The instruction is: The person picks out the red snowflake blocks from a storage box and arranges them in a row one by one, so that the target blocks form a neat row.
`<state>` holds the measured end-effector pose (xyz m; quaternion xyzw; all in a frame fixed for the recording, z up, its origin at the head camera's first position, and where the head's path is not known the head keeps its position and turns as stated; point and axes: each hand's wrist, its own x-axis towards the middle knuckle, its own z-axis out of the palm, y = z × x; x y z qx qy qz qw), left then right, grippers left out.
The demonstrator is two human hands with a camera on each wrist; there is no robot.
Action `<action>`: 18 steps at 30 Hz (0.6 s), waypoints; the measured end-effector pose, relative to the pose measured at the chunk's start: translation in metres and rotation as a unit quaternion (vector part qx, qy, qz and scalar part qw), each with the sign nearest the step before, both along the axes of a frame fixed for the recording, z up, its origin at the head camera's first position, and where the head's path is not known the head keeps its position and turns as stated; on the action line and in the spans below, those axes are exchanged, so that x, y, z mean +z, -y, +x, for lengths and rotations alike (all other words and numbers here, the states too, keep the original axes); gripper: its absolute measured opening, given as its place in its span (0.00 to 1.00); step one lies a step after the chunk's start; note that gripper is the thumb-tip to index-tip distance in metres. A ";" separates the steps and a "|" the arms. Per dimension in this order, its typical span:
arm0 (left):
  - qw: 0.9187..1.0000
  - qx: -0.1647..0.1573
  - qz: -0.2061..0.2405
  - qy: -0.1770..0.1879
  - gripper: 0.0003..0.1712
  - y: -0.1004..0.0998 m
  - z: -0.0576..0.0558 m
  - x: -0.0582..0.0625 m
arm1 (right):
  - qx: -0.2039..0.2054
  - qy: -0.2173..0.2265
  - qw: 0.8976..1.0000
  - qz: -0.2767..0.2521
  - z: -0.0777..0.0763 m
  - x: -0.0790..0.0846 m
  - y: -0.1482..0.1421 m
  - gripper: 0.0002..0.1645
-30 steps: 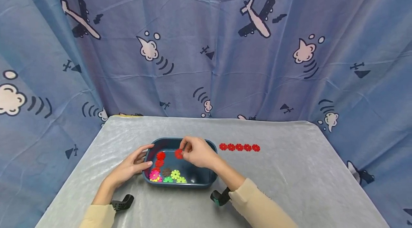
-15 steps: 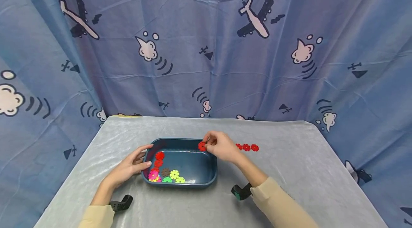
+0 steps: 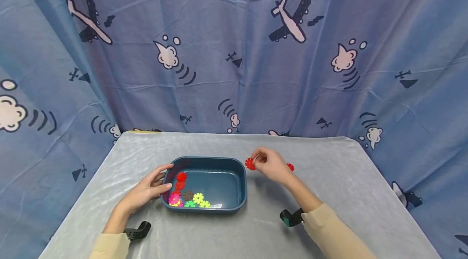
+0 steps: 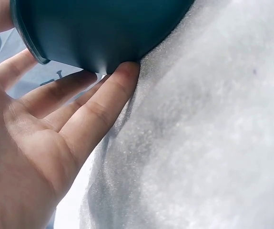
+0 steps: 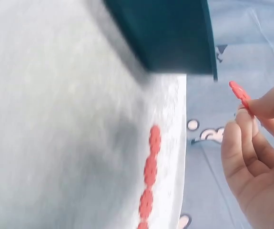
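My right hand pinches a red notched plastic disc between thumb and fingers, just off the right rim of a dark blue bin. In the right wrist view, that pinched disc is held above the table. A row of red discs lies below it; in the head view my hand hides most of the row except the end disc. My left hand rests against the bin's left side, its fairly straight fingers touching the outer wall in the left wrist view.
Inside the bin, several notched discs gather at the left and front: red, pink, brown, green and yellow. A pale cloth covers the table. Behind it hangs a blue patterned curtain.
My right hand has carried the red disc from above the bin rightward past its rim, covering more of the row. The left hand has stayed at the bin.
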<state>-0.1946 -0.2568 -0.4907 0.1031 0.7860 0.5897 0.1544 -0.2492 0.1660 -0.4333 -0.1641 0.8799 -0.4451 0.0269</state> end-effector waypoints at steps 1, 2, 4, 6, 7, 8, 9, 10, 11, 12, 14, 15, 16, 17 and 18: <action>1.000 -0.001 0.000 -0.001 0.37 0.000 0.000 0.000 | -0.003 0.001 1.000 -0.001 0.000 -0.001 -0.004 0.12; 1.000 -0.002 0.000 -0.001 0.36 0.000 0.000 0.000 | -0.007 0.002 1.000 -0.003 0.000 -0.001 -0.008 0.11; 1.000 -0.004 0.003 -0.002 0.36 -0.001 0.000 0.000 | -0.016 0.003 1.000 -0.003 -0.001 -0.003 -0.017 0.11; 1.000 -0.005 0.005 -0.001 0.36 -0.001 0.000 -0.001 | -0.025 0.002 1.000 0.000 -0.001 -0.005 -0.027 0.10; 1.000 -0.005 0.005 0.000 0.36 -0.001 0.000 -0.001 | -0.029 0.000 1.000 0.003 -0.002 -0.006 -0.032 0.10; 1.000 -0.005 0.006 0.001 0.36 -0.001 0.000 -0.001 | -0.035 -0.002 0.999 0.006 -0.002 -0.007 -0.037 0.10; 1.000 -0.004 0.006 0.001 0.36 -0.001 0.000 -0.001 | -0.041 -0.004 0.999 0.010 -0.003 -0.008 -0.042 0.10; 1.000 -0.003 0.004 0.001 0.36 -0.001 0.000 0.000 | -0.047 -0.005 0.999 0.013 -0.003 -0.009 -0.047 0.10; 1.000 -0.002 0.003 0.001 0.36 -0.001 0.000 0.000 | -0.052 -0.006 0.999 0.015 -0.004 -0.010 -0.052 0.11; 1.000 -0.001 0.002 0.001 0.36 -0.001 0.000 0.000 | -0.057 -0.007 0.998 0.017 -0.005 -0.011 -0.058 0.11; 1.000 0.000 0.001 0.000 0.36 0.000 0.000 0.000 | -0.066 -0.004 0.998 0.020 -0.006 -0.014 -0.067 0.11; 1.000 0.000 0.000 -0.001 0.36 0.000 0.000 0.000 | -0.069 -0.004 0.997 0.022 -0.007 -0.014 -0.072 0.11; 1.000 0.000 -0.001 -0.002 0.36 0.000 0.000 0.001 | -0.070 -0.004 0.997 0.023 -0.008 -0.015 -0.076 0.11; 1.000 0.001 -0.002 -0.003 0.36 0.000 0.000 0.001 | -0.072 -0.004 0.997 0.025 -0.008 -0.016 -0.080 0.10; 1.000 0.000 -0.003 -0.003 0.36 0.000 0.000 0.001 | -0.074 -0.003 0.997 0.025 -0.008 -0.016 -0.084 0.10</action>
